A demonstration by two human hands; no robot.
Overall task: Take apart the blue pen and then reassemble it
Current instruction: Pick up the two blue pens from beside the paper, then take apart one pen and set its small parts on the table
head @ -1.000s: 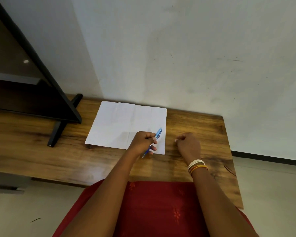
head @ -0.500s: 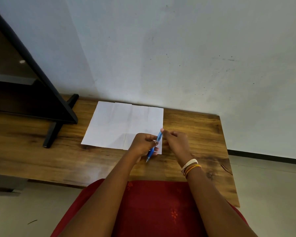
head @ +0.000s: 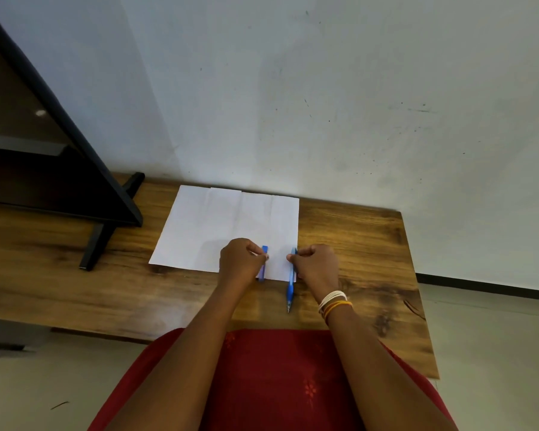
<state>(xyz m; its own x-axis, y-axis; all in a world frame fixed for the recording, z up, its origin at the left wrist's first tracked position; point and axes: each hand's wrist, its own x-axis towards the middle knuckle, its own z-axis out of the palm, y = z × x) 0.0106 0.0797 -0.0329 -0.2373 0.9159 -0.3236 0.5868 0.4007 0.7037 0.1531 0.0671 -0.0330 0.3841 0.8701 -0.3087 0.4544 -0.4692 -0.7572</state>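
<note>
The blue pen is in two pieces. My left hand (head: 241, 264) is closed on the blue cap (head: 263, 264), which stands roughly upright over the near edge of the white paper (head: 227, 225). My right hand (head: 316, 265) pinches the upper end of the pen body (head: 290, 283); its blue grip and metal tip point toward me over the wooden table (head: 371, 244). The two pieces are apart, about a hand's width between them.
A black-framed screen (head: 75, 144) on a black stand (head: 100, 241) fills the left of the table. A pale wall rises right behind the table. The table's right edge is near my right arm, floor beyond it. My red-clothed lap is below.
A second ago my left hand alone held the whole pen. My right hand came in, gripped it, and the hands have pulled apart, separating cap and body.
</note>
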